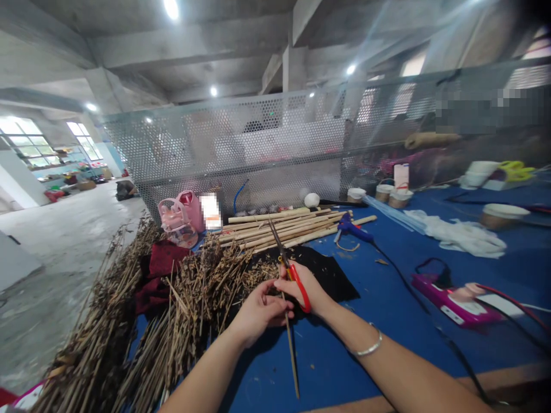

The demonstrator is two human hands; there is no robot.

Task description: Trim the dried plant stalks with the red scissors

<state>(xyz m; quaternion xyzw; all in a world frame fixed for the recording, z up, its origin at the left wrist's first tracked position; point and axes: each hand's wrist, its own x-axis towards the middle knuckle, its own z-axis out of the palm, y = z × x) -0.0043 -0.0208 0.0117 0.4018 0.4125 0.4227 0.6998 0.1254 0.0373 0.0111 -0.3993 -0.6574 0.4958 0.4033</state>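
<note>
Fingers curled, my left hand (pixel 259 310) grips a thin dry stem (pixel 291 350) whose lower end slants down toward the table's front edge. My right hand (pixel 306 287) is closed around the red handles of a pair of scissors (pixel 298 280), their blades pointing up and away. The two hands nearly meet above a black cloth (pixel 327 272), over a scatter of dry plant clippings (pixel 262 269). To the left of my left hand lies a large heap of dried stalks with seed heads (pixel 193 292).
Pale wooden sticks (pixel 293 225) lie behind my hands, with a blue glue gun (pixel 353 228) at their right end. A magenta power strip (pixel 460 304) and its cords occupy the right side. A perforated metal screen (pixel 258 146) closes the blue table's (pixel 387 327) back. Pink sandals (pixel 183 212) stand back left.
</note>
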